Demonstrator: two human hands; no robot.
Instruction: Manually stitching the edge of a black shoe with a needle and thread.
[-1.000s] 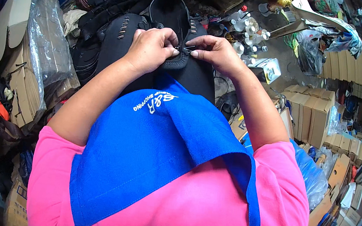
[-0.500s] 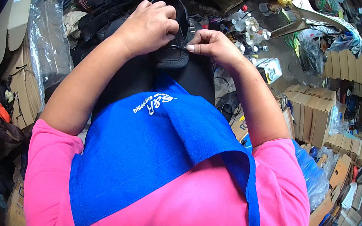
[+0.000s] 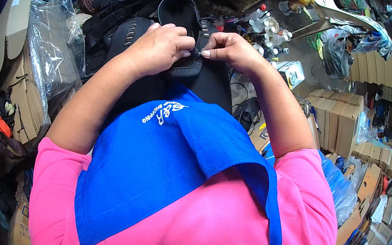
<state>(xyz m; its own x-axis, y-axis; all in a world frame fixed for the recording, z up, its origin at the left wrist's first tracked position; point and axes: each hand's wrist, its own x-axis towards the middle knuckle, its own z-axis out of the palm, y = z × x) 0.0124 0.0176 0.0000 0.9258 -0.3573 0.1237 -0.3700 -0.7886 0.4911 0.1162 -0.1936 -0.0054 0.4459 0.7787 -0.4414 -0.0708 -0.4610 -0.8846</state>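
Observation:
A black, leather-looking piece [image 3: 185, 71] with a rounded opening and coarse stitching along its edge lies across my lap. Over its middle is my left hand [image 3: 164, 46], its fingers curled and pressed together near the stitched edge. My right hand [image 3: 227, 51] pinches thumb against forefinger at the right edge of the same piece. Something thin and dark passes between the two hands, too fine to name. Whatever the left fingertips grip is hidden. Beside my left wrist sits another black part [image 3: 131, 32] with thick lacing.
White-capped bottles [image 3: 272, 31] and a square metal can [image 3: 290, 74] stand on the floor ahead to the right. Cardboard boxes [image 3: 335, 121] are stacked at the right. Plastic-wrapped goods [image 3: 55, 44] lean at the left, near cardboard sheets [image 3: 14, 19].
My left hand has come down toward me and nearer the black piece, uncovering its rounded opening and the laced part at the left. My right hand stays pinched in nearly the same place.

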